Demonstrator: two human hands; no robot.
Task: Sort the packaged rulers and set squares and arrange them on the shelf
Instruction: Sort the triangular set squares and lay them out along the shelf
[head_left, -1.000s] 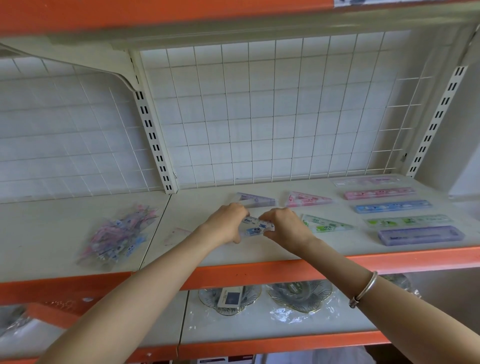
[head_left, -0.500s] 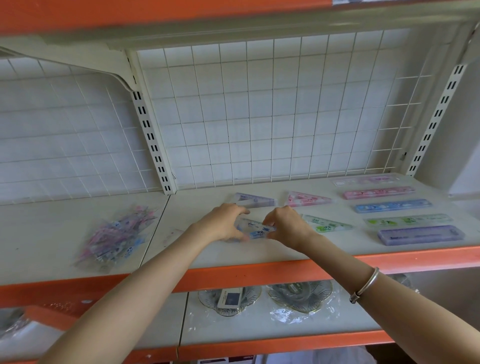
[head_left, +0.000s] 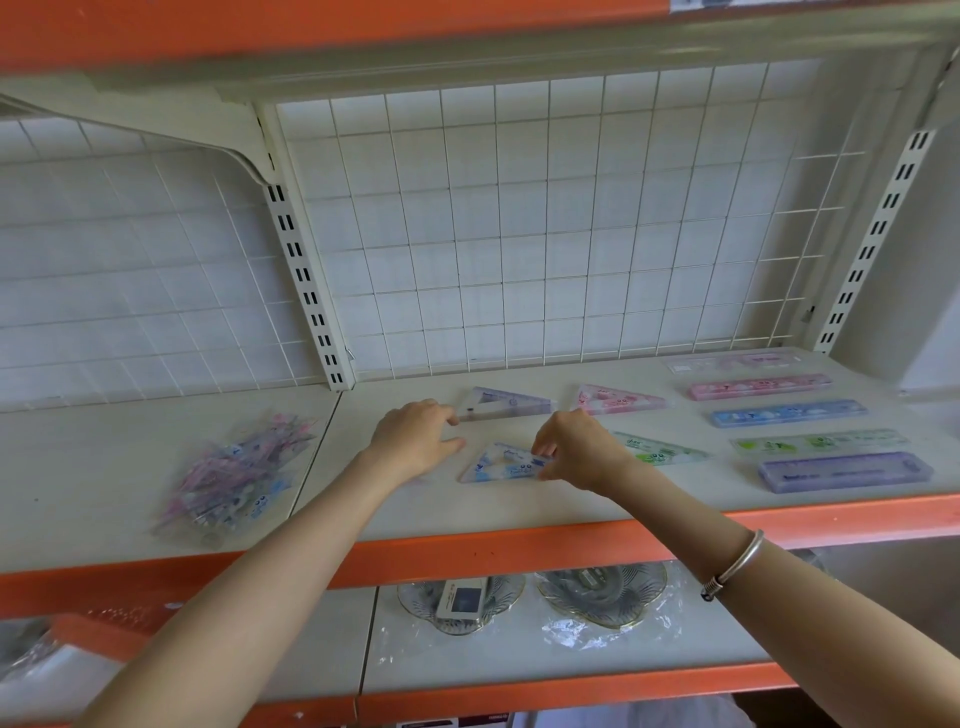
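Note:
A blue packaged set square (head_left: 501, 462) lies flat on the white shelf (head_left: 519, 506). My right hand (head_left: 576, 449) pinches its right end with curled fingers. My left hand (head_left: 415, 436) hovers just left of it, fingers loosely bent, holding nothing. Behind lie a purple set square (head_left: 506, 404) and a pink set square (head_left: 621, 400); a green set square (head_left: 657, 449) sits to the right. Several packaged rulers lie in a column at the right, among them a pink ruler (head_left: 758, 387), a blue ruler (head_left: 787, 413) and a purple ruler (head_left: 844, 470).
A heap of unsorted packaged items (head_left: 236, 467) lies on the left shelf section. A wire grid panel (head_left: 519, 234) backs the shelf. The orange front edge (head_left: 493, 551) runs below my arms. Glass dishes in plastic wrap (head_left: 602, 590) sit on the lower shelf.
Both hands lowered the blue set square from mid-air onto the shelf. My left hand let go of it and drew slightly left; my right hand stays on its right end.

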